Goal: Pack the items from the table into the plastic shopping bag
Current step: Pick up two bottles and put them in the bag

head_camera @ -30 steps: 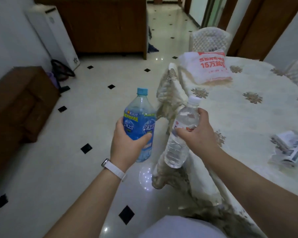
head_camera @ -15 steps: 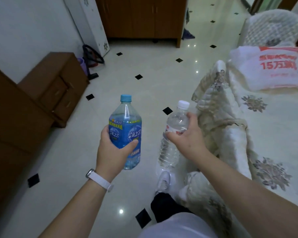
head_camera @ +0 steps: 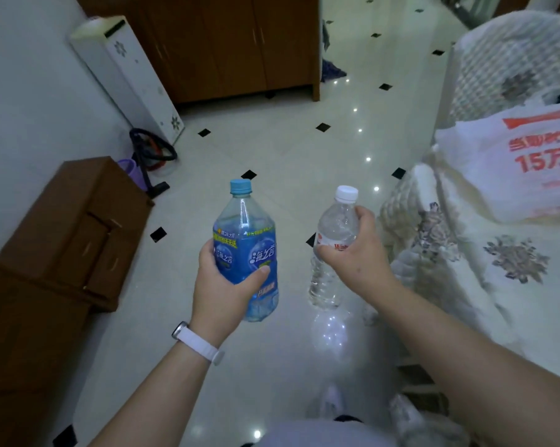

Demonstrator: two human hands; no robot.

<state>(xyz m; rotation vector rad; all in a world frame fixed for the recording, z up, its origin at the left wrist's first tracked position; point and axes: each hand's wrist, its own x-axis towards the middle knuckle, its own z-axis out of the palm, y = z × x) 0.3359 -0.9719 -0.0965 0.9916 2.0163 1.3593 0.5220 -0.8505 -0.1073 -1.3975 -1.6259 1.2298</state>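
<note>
The left grip (head_camera: 222, 285) is wrapped around the lower half of a blue bottle (head_camera: 244, 250), thumb pressed across the label, holding it upright above the tiled floor (head_camera: 288, 146). The right grip (head_camera: 352, 253) is closed around the upper body of a clear water bottle (head_camera: 331, 246), fingers curled just under its white cap, the bottle also upright and near the blue one without touching it. Both bottles hang in the air off the edge of the counter (head_camera: 530, 304), which lies to the right under a pale flowered cloth. The white plastic shopping bag (head_camera: 510, 166) with red print sits on that counter, well apart from both bottles. A white watch band (head_camera: 198, 343) circles the left wrist. Brown cabinets (head_camera: 75, 227) stand at the left wall.
</note>
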